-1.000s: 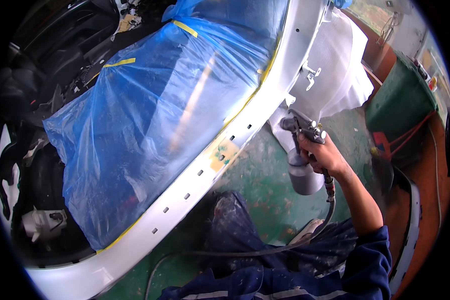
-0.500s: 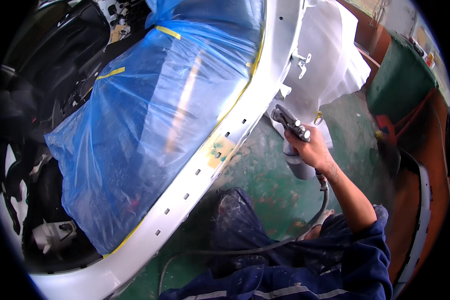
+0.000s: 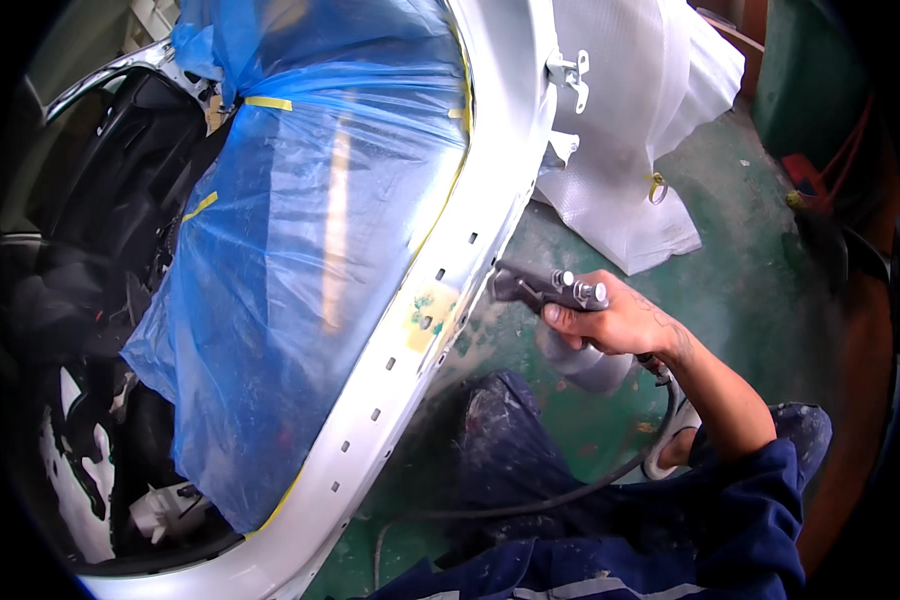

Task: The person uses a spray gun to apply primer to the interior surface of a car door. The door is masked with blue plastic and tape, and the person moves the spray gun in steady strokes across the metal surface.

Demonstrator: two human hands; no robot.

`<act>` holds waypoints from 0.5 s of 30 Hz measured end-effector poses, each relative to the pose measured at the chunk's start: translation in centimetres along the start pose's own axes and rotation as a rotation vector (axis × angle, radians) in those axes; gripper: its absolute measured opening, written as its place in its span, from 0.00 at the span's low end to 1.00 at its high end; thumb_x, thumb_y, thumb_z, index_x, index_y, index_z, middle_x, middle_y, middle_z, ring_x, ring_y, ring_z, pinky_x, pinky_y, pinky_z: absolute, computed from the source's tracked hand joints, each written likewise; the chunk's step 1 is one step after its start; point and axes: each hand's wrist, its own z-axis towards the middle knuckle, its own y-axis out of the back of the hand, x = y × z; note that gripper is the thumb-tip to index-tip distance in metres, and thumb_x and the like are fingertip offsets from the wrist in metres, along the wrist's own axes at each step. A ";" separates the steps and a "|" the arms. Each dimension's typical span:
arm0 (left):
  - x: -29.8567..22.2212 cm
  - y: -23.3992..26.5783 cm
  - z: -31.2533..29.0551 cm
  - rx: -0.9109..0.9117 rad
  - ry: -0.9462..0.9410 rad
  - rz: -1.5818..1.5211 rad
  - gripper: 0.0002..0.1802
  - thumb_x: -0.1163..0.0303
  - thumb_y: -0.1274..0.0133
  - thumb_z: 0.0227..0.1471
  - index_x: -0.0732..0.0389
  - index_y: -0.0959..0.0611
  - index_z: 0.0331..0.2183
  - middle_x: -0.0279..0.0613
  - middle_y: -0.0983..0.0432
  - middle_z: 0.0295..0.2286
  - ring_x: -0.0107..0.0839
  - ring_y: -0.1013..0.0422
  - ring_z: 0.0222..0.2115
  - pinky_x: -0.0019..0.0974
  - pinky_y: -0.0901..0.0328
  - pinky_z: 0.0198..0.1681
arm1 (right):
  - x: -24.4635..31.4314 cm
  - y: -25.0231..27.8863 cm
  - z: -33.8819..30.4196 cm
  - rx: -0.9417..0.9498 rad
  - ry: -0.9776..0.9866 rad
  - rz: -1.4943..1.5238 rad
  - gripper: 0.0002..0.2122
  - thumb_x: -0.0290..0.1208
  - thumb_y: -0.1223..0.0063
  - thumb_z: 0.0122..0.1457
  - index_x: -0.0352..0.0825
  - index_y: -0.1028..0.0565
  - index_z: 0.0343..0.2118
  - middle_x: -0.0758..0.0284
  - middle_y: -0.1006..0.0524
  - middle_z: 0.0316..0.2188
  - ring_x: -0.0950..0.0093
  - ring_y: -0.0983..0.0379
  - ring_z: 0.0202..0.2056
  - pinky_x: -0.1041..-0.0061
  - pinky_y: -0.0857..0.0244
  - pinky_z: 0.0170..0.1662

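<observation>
My right hand (image 3: pixel 625 318) is closed around a spray gun (image 3: pixel 532 286), its nozzle end pointing left at the white car body frame (image 3: pixel 510 120). A translucent grey cup (image 3: pixel 590 368) hangs beneath the gun. An air hose (image 3: pixel 560 500) runs down from the grip and curves across to the left. Just left of the nozzle, the frame bears a beige patch with green specks (image 3: pixel 428 322); whether the nozzle touches the edge, I cannot tell. My left hand is out of sight.
Blue plastic sheeting (image 3: pixel 270 300), edged with yellow tape (image 3: pixel 268 103), covers the car's opening. Whitish wrapping (image 3: pixel 640 90) hangs beyond hinge brackets (image 3: pixel 572 78). The floor (image 3: pixel 740 220) is green; a dark green bin (image 3: pixel 805 80) stands far right.
My right hand has brought the spray gun left and slightly down, closer to the frame's outer edge near the beige patch. The whole view has turned a little.
</observation>
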 end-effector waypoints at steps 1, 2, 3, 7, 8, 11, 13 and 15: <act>-0.3 -0.1 0.0 0.003 0.008 -0.002 0.20 0.62 0.44 0.56 0.59 0.21 0.49 0.55 0.25 0.46 0.48 0.28 0.47 0.43 0.36 0.54 | -0.5 -0.1 0.3 -0.089 0.061 -0.040 0.17 0.43 0.46 0.63 0.31 0.26 0.27 0.69 0.27 0.17 0.78 0.31 0.20 0.73 0.38 0.25; -0.7 -0.2 0.1 0.001 0.013 -0.002 0.20 0.62 0.44 0.56 0.59 0.21 0.49 0.55 0.25 0.46 0.48 0.27 0.47 0.43 0.36 0.54 | -0.6 -0.1 0.4 -0.186 0.016 -0.026 0.16 0.40 0.44 0.61 0.29 0.26 0.28 0.65 0.26 0.18 0.74 0.29 0.23 0.68 0.35 0.31; -0.8 -0.6 0.4 0.003 0.016 0.007 0.20 0.62 0.44 0.56 0.59 0.21 0.49 0.55 0.25 0.46 0.48 0.27 0.47 0.43 0.36 0.54 | -1.0 0.0 0.8 -0.266 0.025 -0.046 0.16 0.40 0.44 0.60 0.29 0.26 0.29 0.64 0.26 0.18 0.73 0.29 0.23 0.68 0.35 0.31; -2.6 -1.3 0.8 0.008 0.034 0.026 0.20 0.63 0.45 0.57 0.59 0.21 0.49 0.56 0.24 0.45 0.48 0.27 0.47 0.43 0.35 0.53 | -3.2 0.9 1.5 -0.525 0.055 -0.021 0.15 0.39 0.43 0.59 0.29 0.26 0.29 0.59 0.27 0.18 0.71 0.31 0.21 0.66 0.35 0.30; -3.1 -1.6 0.9 0.006 0.041 0.026 0.19 0.63 0.46 0.57 0.59 0.21 0.49 0.56 0.24 0.45 0.48 0.27 0.47 0.43 0.35 0.53 | -3.8 0.8 1.8 -0.542 0.067 -0.009 0.14 0.38 0.43 0.59 0.29 0.26 0.30 0.59 0.27 0.18 0.71 0.31 0.21 0.66 0.35 0.30; -5.0 -2.6 1.7 0.019 0.047 0.033 0.19 0.64 0.46 0.58 0.60 0.21 0.50 0.56 0.24 0.44 0.48 0.27 0.46 0.42 0.35 0.53 | -5.3 0.5 2.0 -0.432 0.110 0.047 0.14 0.38 0.43 0.59 0.29 0.27 0.30 0.59 0.28 0.18 0.71 0.32 0.21 0.66 0.35 0.30; -6.4 -3.6 2.3 0.013 0.047 0.034 0.19 0.64 0.47 0.58 0.60 0.21 0.50 0.56 0.24 0.44 0.48 0.26 0.46 0.42 0.35 0.53 | -4.7 0.4 1.5 -0.254 0.103 0.111 0.14 0.38 0.43 0.60 0.29 0.27 0.29 0.59 0.28 0.18 0.71 0.31 0.21 0.66 0.36 0.30; -8.5 -4.6 3.1 -0.010 0.022 0.055 0.19 0.64 0.47 0.59 0.60 0.21 0.50 0.57 0.23 0.44 0.48 0.26 0.46 0.42 0.35 0.53 | -5.5 0.5 1.5 -0.134 0.166 0.104 0.15 0.39 0.43 0.60 0.30 0.27 0.29 0.59 0.29 0.18 0.70 0.30 0.21 0.66 0.36 0.29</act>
